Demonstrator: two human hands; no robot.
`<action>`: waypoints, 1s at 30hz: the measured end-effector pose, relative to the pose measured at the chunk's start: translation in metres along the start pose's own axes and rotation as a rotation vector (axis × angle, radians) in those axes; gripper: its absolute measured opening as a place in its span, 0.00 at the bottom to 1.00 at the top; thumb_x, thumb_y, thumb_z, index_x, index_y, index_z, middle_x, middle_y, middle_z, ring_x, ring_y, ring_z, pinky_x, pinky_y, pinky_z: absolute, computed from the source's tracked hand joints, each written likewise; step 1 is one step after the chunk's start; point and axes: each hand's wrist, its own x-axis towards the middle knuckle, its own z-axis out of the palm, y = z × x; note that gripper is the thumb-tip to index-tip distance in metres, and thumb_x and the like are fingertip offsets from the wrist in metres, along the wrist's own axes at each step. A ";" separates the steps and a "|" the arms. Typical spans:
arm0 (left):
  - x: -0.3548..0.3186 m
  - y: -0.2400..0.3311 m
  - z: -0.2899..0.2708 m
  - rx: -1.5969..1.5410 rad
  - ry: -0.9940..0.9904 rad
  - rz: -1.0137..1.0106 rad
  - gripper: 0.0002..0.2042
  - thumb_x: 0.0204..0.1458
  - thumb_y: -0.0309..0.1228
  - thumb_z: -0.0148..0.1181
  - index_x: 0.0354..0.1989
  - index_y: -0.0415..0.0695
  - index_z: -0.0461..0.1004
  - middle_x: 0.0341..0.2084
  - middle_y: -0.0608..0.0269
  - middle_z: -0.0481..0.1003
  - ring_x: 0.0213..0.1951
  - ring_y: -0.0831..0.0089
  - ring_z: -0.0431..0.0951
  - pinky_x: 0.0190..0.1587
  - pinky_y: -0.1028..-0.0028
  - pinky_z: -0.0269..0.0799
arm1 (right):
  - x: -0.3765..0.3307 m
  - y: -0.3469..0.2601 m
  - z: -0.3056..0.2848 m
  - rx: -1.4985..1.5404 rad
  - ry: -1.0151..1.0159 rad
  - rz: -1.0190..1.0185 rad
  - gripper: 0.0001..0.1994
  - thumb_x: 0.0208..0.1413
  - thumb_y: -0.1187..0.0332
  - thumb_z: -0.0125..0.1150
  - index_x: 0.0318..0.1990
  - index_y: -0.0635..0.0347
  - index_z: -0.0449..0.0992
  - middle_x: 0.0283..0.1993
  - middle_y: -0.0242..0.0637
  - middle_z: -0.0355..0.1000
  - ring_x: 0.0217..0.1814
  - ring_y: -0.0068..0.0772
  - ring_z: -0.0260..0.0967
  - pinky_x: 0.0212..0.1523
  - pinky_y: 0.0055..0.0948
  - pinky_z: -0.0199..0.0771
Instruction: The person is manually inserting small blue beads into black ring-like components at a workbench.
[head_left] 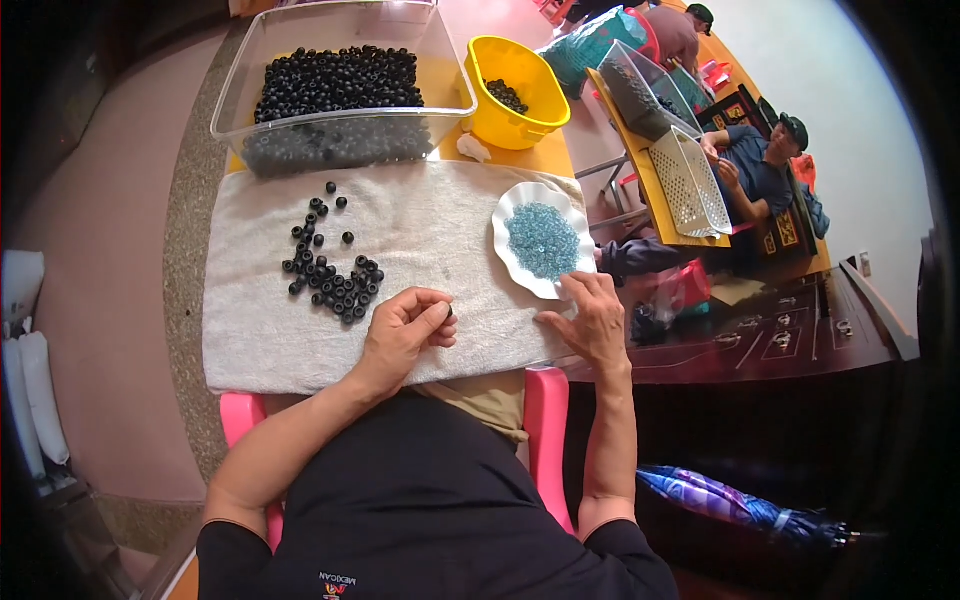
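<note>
My left hand [408, 330] is closed in a pinch above the middle of the cloth. A bit of black shows at its fingertips, like one of the small round black pieces; the fingers cover most of it. To the left lies a loose scatter of these hollow black pieces [345, 290], several with an open hole facing up. At the near edge of a white wavy-rimmed plate [505, 262] rests my right hand [590, 318], its thumb apart from its fingers and nothing visible in it. Small clear bluish beads [541, 240] fill the plate's middle.
Behind the cloth [440, 210] stands a clear plastic bin [345, 150] of black pieces. Beside it are a yellow tub [500, 125] and a crumpled white scrap [473, 148]. Rightward, a person in a cap [755, 170] sits by a perforated white basket [690, 190]. A folded umbrella [730, 505] lies lower right.
</note>
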 end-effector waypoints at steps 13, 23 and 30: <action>0.000 0.001 -0.001 0.025 -0.005 -0.015 0.09 0.62 0.30 0.56 0.45 0.38 0.72 0.34 0.61 0.76 0.35 0.76 0.77 0.42 0.73 0.78 | 0.000 0.003 0.006 -0.014 -0.032 0.053 0.26 0.39 0.57 0.75 0.45 0.62 0.78 0.48 0.41 0.74 0.51 0.45 0.68 0.51 0.39 0.71; 0.000 0.000 0.000 -0.002 0.013 -0.005 0.10 0.62 0.30 0.57 0.45 0.37 0.73 0.32 0.62 0.77 0.34 0.78 0.77 0.41 0.75 0.78 | 0.000 0.000 0.011 0.021 0.002 0.048 0.22 0.41 0.62 0.74 0.45 0.62 0.78 0.49 0.42 0.74 0.53 0.46 0.68 0.54 0.39 0.70; -0.001 0.001 0.001 0.007 0.014 0.001 0.10 0.61 0.30 0.57 0.45 0.37 0.73 0.32 0.61 0.77 0.34 0.77 0.77 0.40 0.75 0.78 | -0.004 0.002 0.020 0.065 0.028 0.031 0.15 0.44 0.70 0.70 0.41 0.62 0.78 0.45 0.42 0.73 0.50 0.46 0.68 0.51 0.40 0.70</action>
